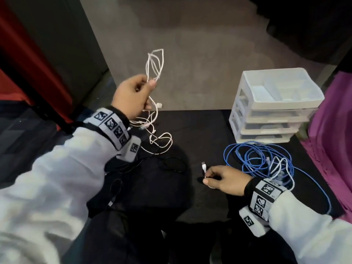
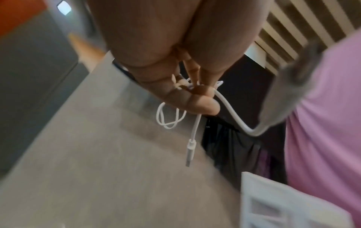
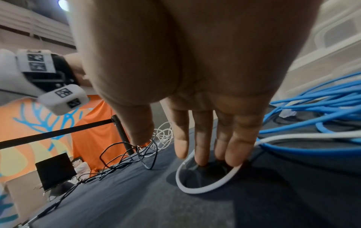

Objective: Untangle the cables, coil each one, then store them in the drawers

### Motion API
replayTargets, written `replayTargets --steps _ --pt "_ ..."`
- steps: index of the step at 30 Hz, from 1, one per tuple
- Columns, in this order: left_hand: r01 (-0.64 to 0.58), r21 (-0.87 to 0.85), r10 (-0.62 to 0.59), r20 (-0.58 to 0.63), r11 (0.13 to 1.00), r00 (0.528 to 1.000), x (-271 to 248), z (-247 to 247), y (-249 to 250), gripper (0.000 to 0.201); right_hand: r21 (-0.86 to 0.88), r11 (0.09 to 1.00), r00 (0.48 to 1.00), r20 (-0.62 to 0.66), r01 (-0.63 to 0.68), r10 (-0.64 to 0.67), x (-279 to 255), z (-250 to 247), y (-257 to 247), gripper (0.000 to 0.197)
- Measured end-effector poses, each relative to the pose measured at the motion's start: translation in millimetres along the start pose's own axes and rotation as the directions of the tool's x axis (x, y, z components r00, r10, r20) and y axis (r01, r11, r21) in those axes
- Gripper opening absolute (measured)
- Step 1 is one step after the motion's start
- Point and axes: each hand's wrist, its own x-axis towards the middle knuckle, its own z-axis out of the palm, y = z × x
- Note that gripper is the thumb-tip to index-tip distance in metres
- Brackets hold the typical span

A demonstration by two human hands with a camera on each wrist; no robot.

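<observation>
My left hand point(image 1: 150, 86) is raised over the table's back left and pinches a bunch of white cable loops point(image 1: 155, 61). Its tail drops to a loose white tangle point(image 1: 160, 141) on the black table point(image 1: 209, 134). In the left wrist view a plug point(image 2: 189, 152) dangles below the left hand point(image 2: 195, 98). My right hand point(image 1: 207, 178) lies low on the table, its straight fingers point(image 3: 201, 146) pressing a second white cable point(image 3: 195, 189), whose plug point(image 1: 204, 166) sticks up. A blue cable point(image 1: 262, 161) lies heaped in front of the white drawer unit point(image 1: 276, 103).
A thin black cable point(image 1: 171, 164) sprawls over the table between my arms. Purple cloth point(image 1: 333, 140) borders the table's right side. Past the far edge is grey floor point(image 1: 190, 63), and a dark panel with red trim point(image 1: 47, 54) stands on the left.
</observation>
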Motion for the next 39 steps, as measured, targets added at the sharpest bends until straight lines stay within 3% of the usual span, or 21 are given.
replayTargets --steps 2,3,5,8,11,13,15,19,22,25,27,29,31,33,36,39 --pt "-0.097 0.23 0.095 0.02 0.968 0.995 31 -16 -1 0.018 0.014 1.0 1.0 -0.009 0.007 -0.007 1 0 0 0.051" --pt "-0.177 0.404 0.161 0.073 0.898 0.984 45 -22 -5 0.021 0.016 1.0 1.0 -0.014 0.005 -0.005 2 -1 -2 0.045" --pt "-0.308 0.704 0.203 0.231 0.64 0.951 67 -26 -22 0.029 0.022 1.0 0.999 -0.036 -0.001 0.002 4 -2 -1 0.032" --pt "-0.293 0.856 0.011 0.32 0.426 0.947 75 -16 -69 0.032 0.02 1.0 0.999 -0.044 -0.014 0.015 2 -6 1 0.023" --pt "-0.256 0.889 -0.204 0.351 0.379 0.914 56 -8 -136 0.03 0.009 1.0 0.999 -0.036 -0.019 0.019 -3 -9 8 0.024" --pt "-0.179 0.892 -0.249 0.3 0.416 0.921 37 -12 -172 0.028 -0.04 0.999 0.999 -0.021 -0.026 0.025 -7 -11 12 0.029" --pt "-0.117 0.872 -0.197 0.235 0.476 0.952 21 -16 -193 0.03 -0.101 0.994 0.999 -0.006 -0.033 0.033 -10 -13 16 0.033" --pt "-0.063 0.874 -0.202 0.181 0.481 0.962 3 -24 -198 0.056 -0.224 0.975 1.0 -0.012 -0.012 0.01 -12 -17 17 0.032" --pt "-0.022 0.829 -0.14 0.12 0.559 0.983 -8 -32 -185 0.067 -0.212 0.976 0.991 -0.105 0.055 -0.078 -13 -21 5 0.021" --pt "-0.129 0.695 0.103 0.079 0.707 0.991 -26 -27 -155 0.048 -0.247 0.961 0.941 -0.28 0.12 -0.189 -19 -38 -16 0.017" --pt "-0.29 0.507 0.281 0.096 0.812 0.955 -50 -10 -118 0.031 -0.295 0.941 0.889 -0.368 0.167 -0.273 -25 -55 -40 0.016" --pt "-0.419 0.288 0.369 0.213 0.861 0.905 -91 22 -72 0.029 -0.345 0.914 0.839 -0.416 0.212 -0.351 -32 -72 -67 0.014" --pt "-0.451 0.16 0.38 0.342 0.878 0.86 -131 62 -33 0.036 -0.375 0.892 0.799 -0.44 0.251 -0.41 -38 -84 -94 0.01" --pt "-0.409 0.137 0.333 0.384 0.902 0.861 -154 98 -17 0.033 -0.325 0.9 0.763 -0.489 0.29 -0.423 -45 -93 -117 0.008" --pt "-0.308 0.129 0.263 0.284 0.942 0.922 -160 125 -11 0.038 -0.235 0.909 0.717 -0.56 0.345 -0.416 -59 -100 -132 0.009" --pt "-0.268 -0.035 0.27 0.114 0.963 0.956 -164 114 1 0.032 -0.27 0.891 0.762 -0.463 0.365 -0.452 -70 -106 -118 0.014"
